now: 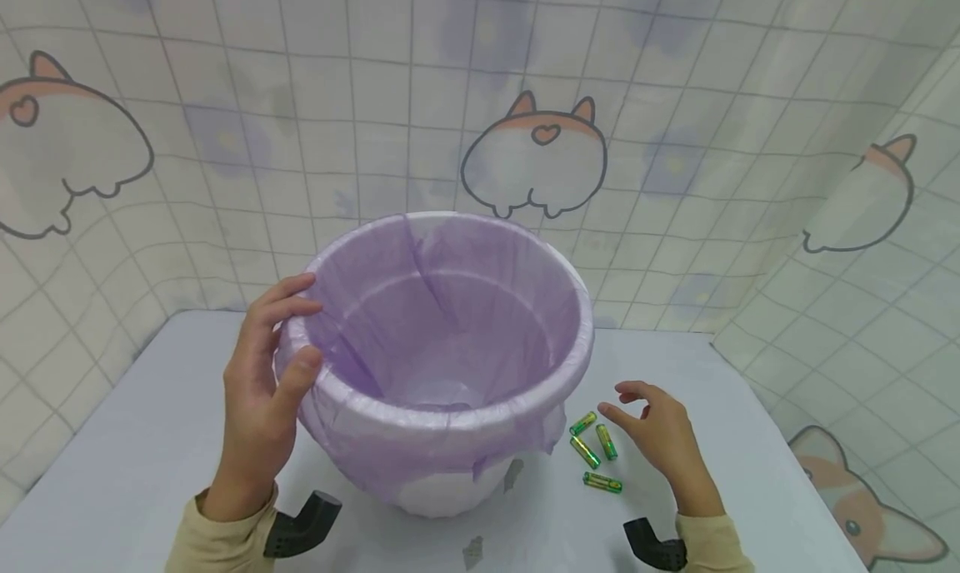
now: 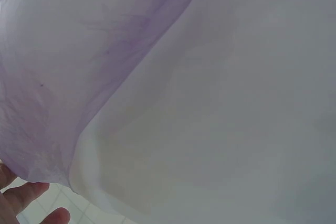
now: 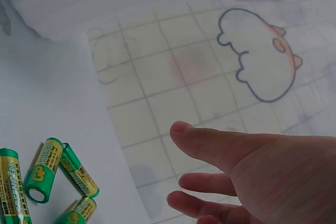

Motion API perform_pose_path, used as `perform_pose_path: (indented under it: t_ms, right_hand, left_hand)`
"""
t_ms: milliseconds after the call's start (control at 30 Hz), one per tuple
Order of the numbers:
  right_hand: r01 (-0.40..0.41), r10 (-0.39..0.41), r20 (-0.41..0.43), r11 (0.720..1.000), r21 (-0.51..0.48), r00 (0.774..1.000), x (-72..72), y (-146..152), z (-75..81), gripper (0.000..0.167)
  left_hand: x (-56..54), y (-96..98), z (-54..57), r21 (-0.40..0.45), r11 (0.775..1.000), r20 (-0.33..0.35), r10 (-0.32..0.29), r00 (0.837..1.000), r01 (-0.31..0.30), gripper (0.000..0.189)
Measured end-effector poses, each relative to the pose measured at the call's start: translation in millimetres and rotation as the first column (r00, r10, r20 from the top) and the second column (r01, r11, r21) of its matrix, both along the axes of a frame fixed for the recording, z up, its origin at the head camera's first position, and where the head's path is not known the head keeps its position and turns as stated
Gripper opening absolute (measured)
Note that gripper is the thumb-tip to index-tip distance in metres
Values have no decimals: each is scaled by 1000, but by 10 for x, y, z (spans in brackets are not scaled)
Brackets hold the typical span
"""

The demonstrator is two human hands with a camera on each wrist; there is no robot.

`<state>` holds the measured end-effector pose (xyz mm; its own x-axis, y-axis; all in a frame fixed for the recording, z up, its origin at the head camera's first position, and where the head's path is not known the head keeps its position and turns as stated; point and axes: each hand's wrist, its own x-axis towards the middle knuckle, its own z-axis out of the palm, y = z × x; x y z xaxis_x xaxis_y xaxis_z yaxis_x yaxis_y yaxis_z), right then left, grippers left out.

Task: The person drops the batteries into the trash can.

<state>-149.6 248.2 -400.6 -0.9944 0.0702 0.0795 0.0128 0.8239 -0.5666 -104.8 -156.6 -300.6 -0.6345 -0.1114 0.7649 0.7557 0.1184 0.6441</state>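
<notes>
A white trash bin, lined with a thin purple trash bag, stands on the table. My left hand holds the bin's left rim, its fingertips and thumb lapping over the bag-covered edge. In the left wrist view, the bag and bin wall fill most of the picture. Several green and gold AA-size batteries lie loose on the table, right of the bin. Just beside them hovers my right hand, thumb and fingers apart, holding nothing. The right wrist view shows the batteries left of that hand.
The white table meets cloth printed with a grid and cartoon corgis at its back and sides. Small grey patches mark the tabletop in front of the bin. A black wrist mount sticks out from each sleeve.
</notes>
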Motion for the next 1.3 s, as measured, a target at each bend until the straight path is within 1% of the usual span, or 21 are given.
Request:
perform_pose_path:
  t_ms: [233,467,600,833,1067,1300]
  right_hand:
    - [-2,2,30,1000,9,1000,-55,-28,-96,50]
    - [-18,17,45,1000,9,999,-95,-49,-156,49]
    - [-25,24,56,1000,10,998,-109,-66,-176,50]
    - [-20,16,106,999,38,994,-105,-99,-246,53]
    - [-11,2,90,995,103,996,-104,-123,-335,54]
    - [-4,-6,92,994,112,996,-96,-151,-399,55]
  left_hand:
    - [-9,-6,11,3,1000,-12,-6,1000,6,35]
    - [-5,-19,11,-7,1000,-4,8,1000,-8,35]
    - [-5,-22,14,1,1000,-9,0,1000,0,36]
    - [0,-17,17,2,1000,-3,3,1000,-3,35]
    - [1,-9,9,0,1000,-2,5,1000,-5,35]
    - [-5,-7,0,-2,1000,-5,4,1000,-4,35]
